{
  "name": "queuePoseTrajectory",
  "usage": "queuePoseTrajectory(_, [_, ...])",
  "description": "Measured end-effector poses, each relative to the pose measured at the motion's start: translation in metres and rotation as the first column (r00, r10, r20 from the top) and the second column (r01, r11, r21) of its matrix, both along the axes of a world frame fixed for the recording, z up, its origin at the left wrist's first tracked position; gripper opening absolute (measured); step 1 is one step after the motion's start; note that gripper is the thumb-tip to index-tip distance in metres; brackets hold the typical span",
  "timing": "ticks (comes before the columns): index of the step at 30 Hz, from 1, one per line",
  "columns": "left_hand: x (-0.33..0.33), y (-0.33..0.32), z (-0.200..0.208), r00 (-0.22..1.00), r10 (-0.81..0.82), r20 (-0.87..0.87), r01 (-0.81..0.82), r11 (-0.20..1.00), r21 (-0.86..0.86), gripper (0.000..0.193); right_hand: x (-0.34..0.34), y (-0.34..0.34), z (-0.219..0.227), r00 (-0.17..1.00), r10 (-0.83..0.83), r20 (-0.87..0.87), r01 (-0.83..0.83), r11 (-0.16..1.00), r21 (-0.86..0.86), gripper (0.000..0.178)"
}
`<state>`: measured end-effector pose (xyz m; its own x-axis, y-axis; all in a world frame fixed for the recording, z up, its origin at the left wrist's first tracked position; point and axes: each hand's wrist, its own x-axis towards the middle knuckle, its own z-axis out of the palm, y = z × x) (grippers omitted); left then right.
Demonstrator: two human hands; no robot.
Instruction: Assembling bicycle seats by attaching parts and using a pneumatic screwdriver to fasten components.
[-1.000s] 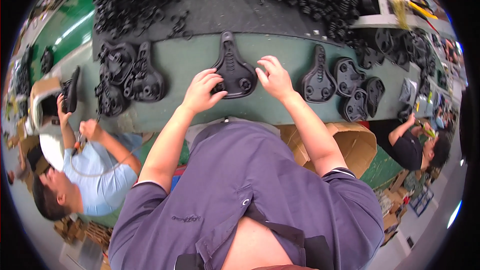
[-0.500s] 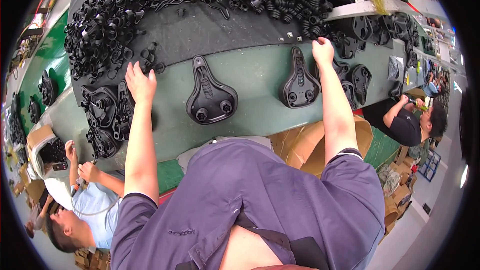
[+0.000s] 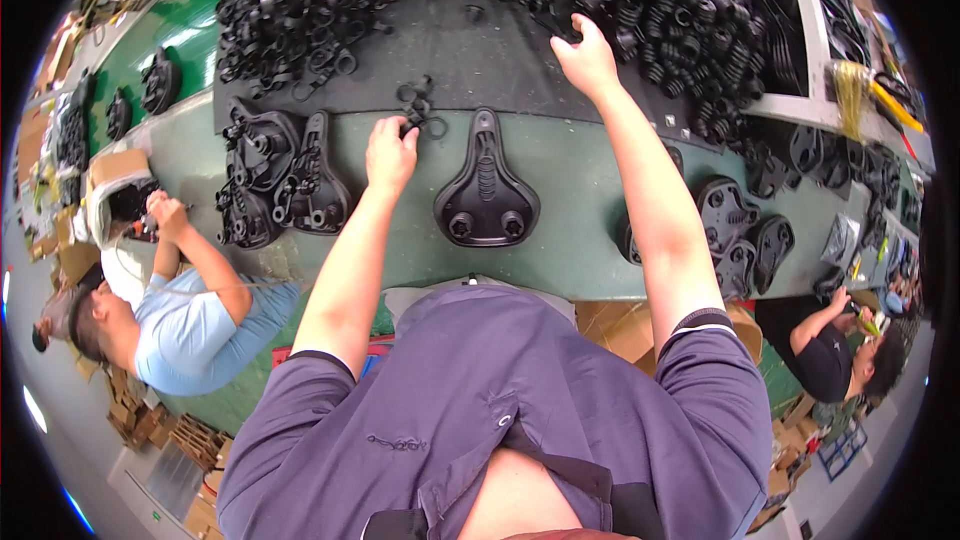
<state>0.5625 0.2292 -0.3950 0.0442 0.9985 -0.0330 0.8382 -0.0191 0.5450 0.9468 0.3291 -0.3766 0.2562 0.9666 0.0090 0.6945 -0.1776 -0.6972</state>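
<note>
A black bicycle saddle lies upside down on the green bench between my forearms, its nose pointing away and its spring-like ridges and two round fittings showing. My left hand is left of its nose, with thumb and fingertips closed on a dark piece at the edge of a small group of black ring clamps. Farther out and to the right, my right hand hovers with thumb and forefinger apart, beside the pile of black coil springs. My right forearm partly hides a second saddle.
Loose black clamps heap at the far left of the dark mat. More saddles stand at left and right. A white metal frame edges the right. Co-workers sit at left and right.
My right hand has left the right saddle's nose and reached inward and away, toward the springs. My left fingers have narrowed at the clamps. The whole view has swung, shifting the bench rightward.
</note>
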Motion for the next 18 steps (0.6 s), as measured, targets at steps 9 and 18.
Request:
queuePoseTrajectory(9, [-0.044, -0.061, -0.001, 0.899, 0.309, 0.311, -0.271, 0.949, -0.160, 0.026, -0.061, 0.030, 0.034, 0.910, -0.113, -0.399, -0.025, 0.946, -0.324, 0.045])
queuePoseTrajectory(18, [-0.039, -0.050, 0.009, 0.712, 0.609, 0.350, -0.382, 0.754, -0.534, 0.029, -0.010, -0.123, 0.122, 0.942, 0.311, 0.129, -0.237, 0.885, -0.401, 0.052])
